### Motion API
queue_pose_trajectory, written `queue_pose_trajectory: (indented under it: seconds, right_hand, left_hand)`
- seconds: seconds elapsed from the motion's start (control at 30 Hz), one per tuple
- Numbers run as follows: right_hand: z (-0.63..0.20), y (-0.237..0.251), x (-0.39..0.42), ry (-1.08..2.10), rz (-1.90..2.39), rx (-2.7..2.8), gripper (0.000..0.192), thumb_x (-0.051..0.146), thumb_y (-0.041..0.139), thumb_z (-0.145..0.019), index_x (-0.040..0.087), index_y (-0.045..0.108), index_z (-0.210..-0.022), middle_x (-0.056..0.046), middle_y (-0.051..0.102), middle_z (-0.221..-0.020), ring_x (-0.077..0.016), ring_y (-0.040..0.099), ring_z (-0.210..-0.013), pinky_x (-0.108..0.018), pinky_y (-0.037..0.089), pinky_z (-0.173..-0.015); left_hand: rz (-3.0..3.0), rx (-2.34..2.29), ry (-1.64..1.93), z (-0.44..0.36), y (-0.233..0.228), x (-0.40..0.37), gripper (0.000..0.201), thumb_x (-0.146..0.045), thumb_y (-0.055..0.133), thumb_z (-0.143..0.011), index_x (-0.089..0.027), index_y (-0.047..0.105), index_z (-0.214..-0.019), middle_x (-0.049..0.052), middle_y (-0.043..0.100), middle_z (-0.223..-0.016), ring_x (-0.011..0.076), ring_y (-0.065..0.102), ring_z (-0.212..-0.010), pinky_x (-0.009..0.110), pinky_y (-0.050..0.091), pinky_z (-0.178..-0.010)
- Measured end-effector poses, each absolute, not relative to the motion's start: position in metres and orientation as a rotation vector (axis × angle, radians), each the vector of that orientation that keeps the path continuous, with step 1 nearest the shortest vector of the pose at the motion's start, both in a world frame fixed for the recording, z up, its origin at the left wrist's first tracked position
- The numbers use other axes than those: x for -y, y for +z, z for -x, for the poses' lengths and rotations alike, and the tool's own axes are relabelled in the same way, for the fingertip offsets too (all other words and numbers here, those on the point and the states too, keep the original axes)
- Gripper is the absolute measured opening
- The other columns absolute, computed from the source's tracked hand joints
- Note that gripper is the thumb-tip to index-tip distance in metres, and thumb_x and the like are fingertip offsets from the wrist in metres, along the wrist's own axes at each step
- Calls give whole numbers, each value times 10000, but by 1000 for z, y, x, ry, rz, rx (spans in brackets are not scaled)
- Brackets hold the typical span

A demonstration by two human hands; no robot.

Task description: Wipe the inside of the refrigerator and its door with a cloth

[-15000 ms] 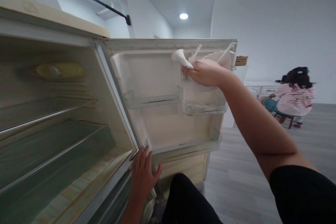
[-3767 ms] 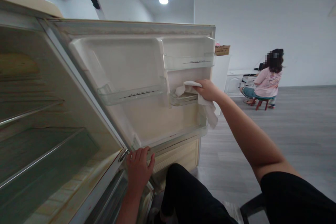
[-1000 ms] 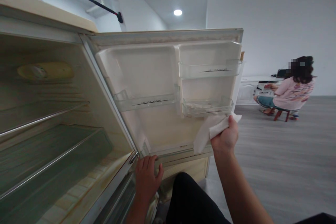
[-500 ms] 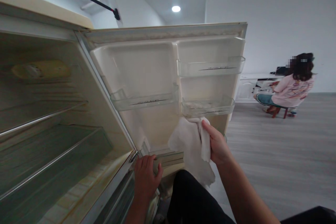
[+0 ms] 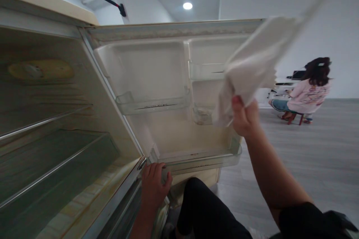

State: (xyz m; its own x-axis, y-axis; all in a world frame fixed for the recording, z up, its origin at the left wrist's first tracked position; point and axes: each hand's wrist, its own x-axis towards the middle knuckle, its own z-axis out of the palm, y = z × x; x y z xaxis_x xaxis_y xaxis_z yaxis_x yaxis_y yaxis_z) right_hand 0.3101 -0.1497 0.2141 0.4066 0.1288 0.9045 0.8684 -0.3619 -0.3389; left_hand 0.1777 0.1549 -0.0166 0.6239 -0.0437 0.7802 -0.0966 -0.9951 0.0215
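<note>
Right hand (image 5: 245,119) is gripping the white crumpled cloth (image 5: 254,63), flinging it at two o'clock.
I am judging the loose cloth could snag the clear plastic door shelf (image 5: 206,71); left hand (image 5: 153,186) is clasping the fridge door's bottom corner.

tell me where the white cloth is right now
The white cloth is up in the air in the right hand, on the right of the head view, in front of the open fridge door and its upper shelves.

Bare hands (image 5: 246,117), bare forearms, black short sleeve, black trousers
</note>
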Motion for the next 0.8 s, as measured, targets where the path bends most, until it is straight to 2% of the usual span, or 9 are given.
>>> queue_pose_trajectory:
  seconds: [0.07, 0.13, 0.23, 0.33, 0.5, 0.67, 0.8]
  right_hand:
    - [-316, 222, 149, -1177, 1987, 1112, 482, 457, 437, -987, 215, 627, -1359, -165, 604, -1323, -376, 470, -1354, -585, 382, -1131]
    - [-318, 225, 150, -1295, 2134, 1321, 379, 339, 466, -974, 206, 673, -1262, -157, 631, -1221, -357, 515, -1268, -567, 402, -1102]
    - [-321, 224, 151, -1343, 2204, 1585, 291, 264, 454, -975, 197, 706, -1104, -139, 640, -1096, -325, 544, -1188, -504, 443, -1043]
    - [-326, 226, 151, -1289, 2305, 1630, 286, 277, 445, -997, 166, 704, -1047, -166, 622, -1142, -332, 513, -1222, -487, 443, -1027]
    - [-343, 241, 149, -1192, 2461, 1459, 429, 459, 450, -1018, 132, 722, -964, -191, 623, -1112, -363, 504, -1176, -556, 386, -1048]
    - [-351, 253, 140, -1074, 2487, 1484, 440, 398, 385, -1043, 138, 729, -958, -179, 641, -1114, -344, 511, -1170, -536, 367, -1062]
    - [-350, 256, 132, -1048, 2474, 1496, 409, 389, 396, -1043, 141, 721, -1035, -178, 641, -1174, -347, 492, -1225, -525, 359, -1075]
  left_hand:
    - [-2769, 133, 1330, -177, -16, -155, 207, -260, 631, -892, -201, 533, -1064, 57, 628, -940, 262, 566, -933, 444, 472, -885]
    - [-2759, 145, 1327, -177, -16, -155, 190, -267, 624, -901, -208, 532, -1056, 53, 631, -933, 261, 571, -927, 442, 471, -880]
    - [-2741, 125, 1329, -178, -16, -155, 180, -264, 622, -893, -219, 535, -1044, 51, 632, -924, 265, 578, -922, 443, 470, -873]
    - [-2723, 112, 1314, -177, -17, -155, 179, -259, 624, -886, -228, 541, -1041, 47, 637, -925, 261, 584, -915, 444, 470, -886]
    - [-2724, 104, 1292, -177, -17, -154, 172, -262, 617, -898, -226, 537, -1045, 46, 637, -936, 262, 581, -933, 450, 466, -903]
    - [-2727, 84, 1286, -177, -18, -153, 177, -266, 616, -904, -228, 535, -1057, 45, 628, -941, 261, 577, -940, 452, 461, -919]
    - [-2735, 74, 1297, -177, -18, -153, 195, -260, 621, -896, -221, 536, -1067, 53, 625, -941, 269, 574, -950, 455, 463, -913]
